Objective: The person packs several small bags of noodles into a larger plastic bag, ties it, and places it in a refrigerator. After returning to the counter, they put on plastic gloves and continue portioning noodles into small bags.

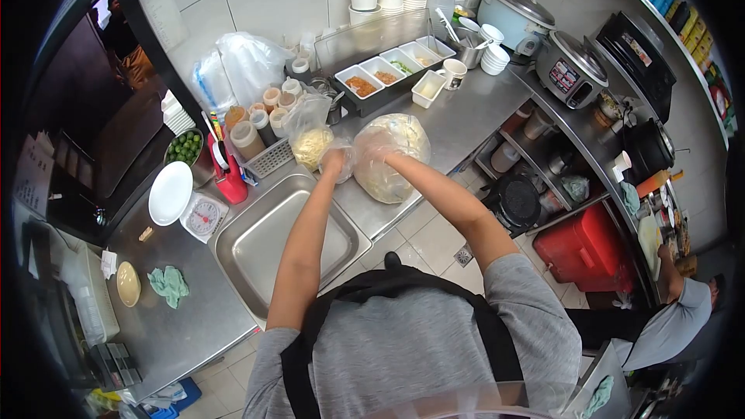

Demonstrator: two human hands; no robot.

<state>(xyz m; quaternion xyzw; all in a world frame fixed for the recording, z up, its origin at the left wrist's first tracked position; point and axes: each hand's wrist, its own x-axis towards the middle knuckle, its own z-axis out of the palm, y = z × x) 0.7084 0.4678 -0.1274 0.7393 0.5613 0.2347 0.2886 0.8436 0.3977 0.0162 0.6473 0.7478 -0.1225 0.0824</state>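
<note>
Clear plastic surrounds my left hand [334, 160], which is closed on the edge of a plastic bag beside the small bag of pale yellow shredded food [312, 147]. To its right, my right hand [377, 146] reaches into the mouth of a large clear bag [392, 178] filled with pale food. Plastic and glare hide the right fingers, so their grip cannot be made out. Both bags rest on the steel counter [473, 120], just right of the sink [272, 237].
Sauce bottles [248, 140] stand in a basket behind the sink. A topping rail [388, 74] and a small white tub [428, 90] lie beyond the bags. A kitchen scale [204, 216] is at left. At far right, another person's arm [672, 275] reaches in.
</note>
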